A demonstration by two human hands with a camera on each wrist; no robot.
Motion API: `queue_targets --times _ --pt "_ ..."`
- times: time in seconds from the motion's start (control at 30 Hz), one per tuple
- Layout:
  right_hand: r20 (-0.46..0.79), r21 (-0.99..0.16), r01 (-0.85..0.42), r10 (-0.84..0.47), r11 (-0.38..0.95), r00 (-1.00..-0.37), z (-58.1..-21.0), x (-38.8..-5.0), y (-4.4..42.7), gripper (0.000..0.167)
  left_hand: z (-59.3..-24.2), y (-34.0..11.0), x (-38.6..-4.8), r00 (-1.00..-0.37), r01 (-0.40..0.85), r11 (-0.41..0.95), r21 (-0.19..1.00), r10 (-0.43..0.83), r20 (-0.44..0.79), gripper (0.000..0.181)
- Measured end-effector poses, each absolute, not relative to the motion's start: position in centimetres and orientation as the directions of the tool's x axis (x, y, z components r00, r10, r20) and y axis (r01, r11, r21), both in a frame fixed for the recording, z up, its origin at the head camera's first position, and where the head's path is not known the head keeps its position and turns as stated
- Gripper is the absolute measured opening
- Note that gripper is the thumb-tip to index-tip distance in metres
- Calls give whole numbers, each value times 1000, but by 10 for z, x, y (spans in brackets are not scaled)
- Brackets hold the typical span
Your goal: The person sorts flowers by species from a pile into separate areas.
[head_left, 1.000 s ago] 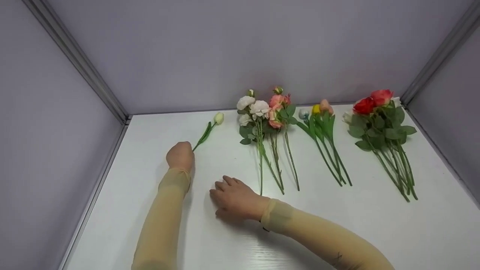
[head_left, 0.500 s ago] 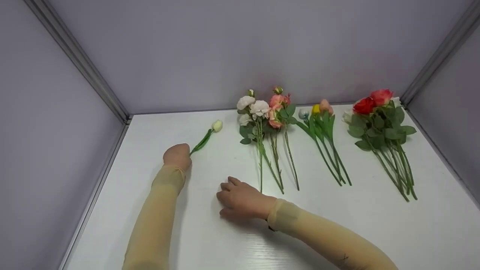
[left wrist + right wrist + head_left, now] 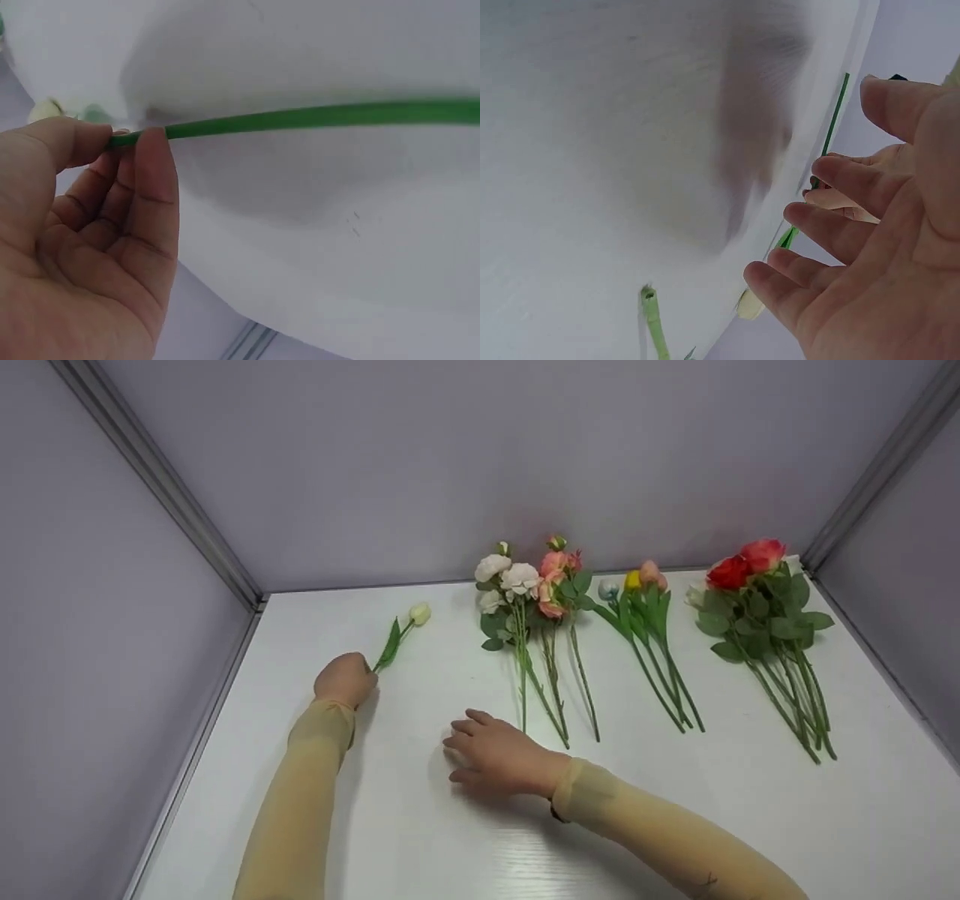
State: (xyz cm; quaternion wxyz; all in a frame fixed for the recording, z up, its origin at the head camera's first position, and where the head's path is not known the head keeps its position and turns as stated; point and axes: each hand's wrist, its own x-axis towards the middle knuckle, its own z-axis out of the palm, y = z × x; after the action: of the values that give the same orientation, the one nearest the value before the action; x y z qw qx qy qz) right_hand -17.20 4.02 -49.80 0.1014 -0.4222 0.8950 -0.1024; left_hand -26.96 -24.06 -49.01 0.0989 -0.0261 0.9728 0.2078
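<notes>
A pale yellow-white tulip [image 3: 420, 614] with a green leaf lies at the left part of the white table. My left hand [image 3: 346, 680] pinches its green stem [image 3: 300, 118] between thumb and fingertips, as the left wrist view shows; the stem's lower end runs out past the fingers. Lower and to the right, my right hand [image 3: 504, 756] hovers low over the tabletop, palm down, fingers spread and holding nothing. In the right wrist view the fingers [image 3: 832, 240] are loosely extended, and a cut green stem end [image 3: 651, 311] shows below them.
White and pink roses [image 3: 519, 579] lie at centre back, stems toward me. Right of them are blue, yellow and peach tulips [image 3: 649, 577], then red roses [image 3: 729, 573] with leafy stems. Grey walls [image 3: 465, 465] enclose the white table [image 3: 420, 825] at the back and sides.
My left hand has drawn the tulip back to the left and toward me. My right hand has shifted a little to the right, still holding nothing. The other flowers lie as before.
</notes>
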Motion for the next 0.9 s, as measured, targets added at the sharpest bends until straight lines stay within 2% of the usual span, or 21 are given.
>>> queue_targets --times 0.1,0.2,0.33,0.43,0.53,0.7,0.9 --pt "-62 -370 -672 -739 641 -671 -492 -173 57 49 -486 -234 -268 -974 -137 795 591 1 -226 25" --pt "-12 -473 -593 -677 652 -736 -488 -173 76 45 -480 -219 -265 -972 -174 595 785 25 -235 26" --pt "49 -637 -456 -557 622 -829 -485 -170 100 37 -472 -186 -252 -982 -153 314 937 61 -181 26" --pt "29 -786 -312 -473 533 -880 -485 -163 112 33 -467 -154 -237 -987 -116 154 981 93 -131 24" --pt "-48 -884 -166 -438 436 -898 -488 -152 120 35 -463 -125 -219 -984 -74 55 996 156 -82 24" --pt "-110 -943 -49 -447 328 -888 -496 -135 130 37 -462 -91 -197 -964 -18 -55 998 265 -2 26" --pt "-95 -980 11 -416 198 -905 -503 -123 140 29 -463 -69 -188 -954 49 -89 995 291 73 24"
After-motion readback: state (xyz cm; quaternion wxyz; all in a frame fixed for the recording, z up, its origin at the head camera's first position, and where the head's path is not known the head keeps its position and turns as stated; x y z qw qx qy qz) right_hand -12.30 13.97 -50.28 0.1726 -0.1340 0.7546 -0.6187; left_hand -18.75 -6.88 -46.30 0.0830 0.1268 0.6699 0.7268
